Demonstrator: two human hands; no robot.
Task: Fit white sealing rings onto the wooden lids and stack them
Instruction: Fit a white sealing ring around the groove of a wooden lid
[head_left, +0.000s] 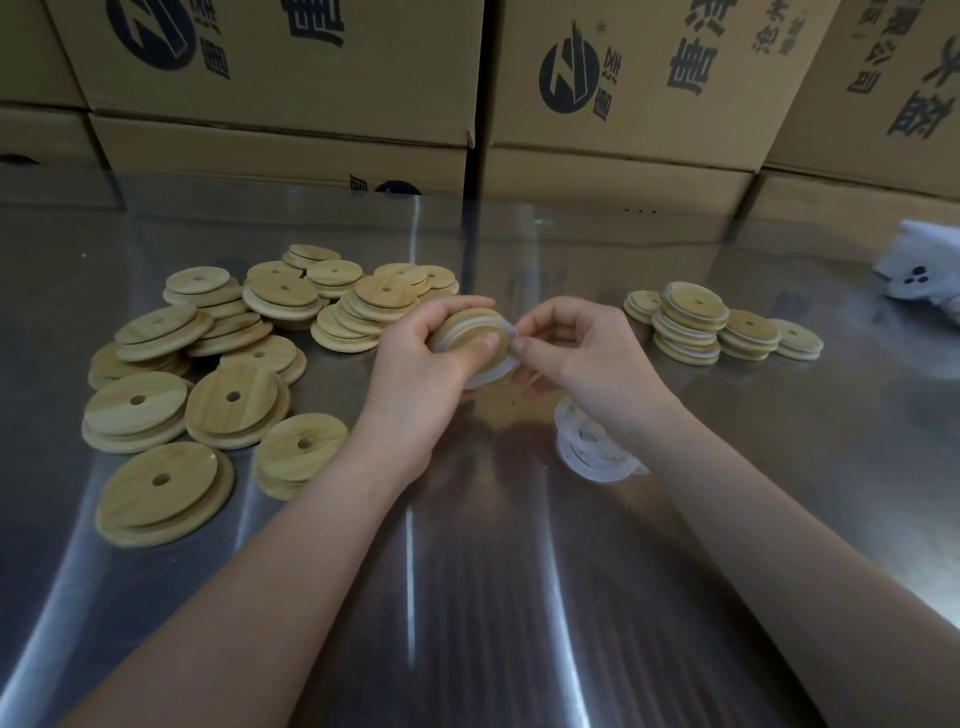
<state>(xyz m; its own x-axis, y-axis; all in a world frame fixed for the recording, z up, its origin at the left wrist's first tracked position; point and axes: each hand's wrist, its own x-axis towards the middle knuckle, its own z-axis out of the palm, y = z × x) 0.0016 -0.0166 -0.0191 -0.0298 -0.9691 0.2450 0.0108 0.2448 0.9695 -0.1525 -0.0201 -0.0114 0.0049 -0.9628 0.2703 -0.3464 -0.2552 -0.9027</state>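
Cardboard boxes (291, 78), printed, stacked along the far side; steel table (467, 597), reflective, bearing all items; loose pile of bare wooden lids (208, 364), each with a centre hole, spread over the table's left half; short stacks of ringed lids (691, 322), far right of centre; left hand (421, 374), fingers curled round one wooden lid (467, 327) held tilted above the table's middle, thumb on its face; right hand (582, 353), thumb and forefinger pinching the white sealing ring (488, 371) at that lid's right edge, the ring partly seated on the rim; heap of spare rings (587, 447), on the table beneath the right wrist; white crumpled object (919, 275), far right edge, nature unclear.
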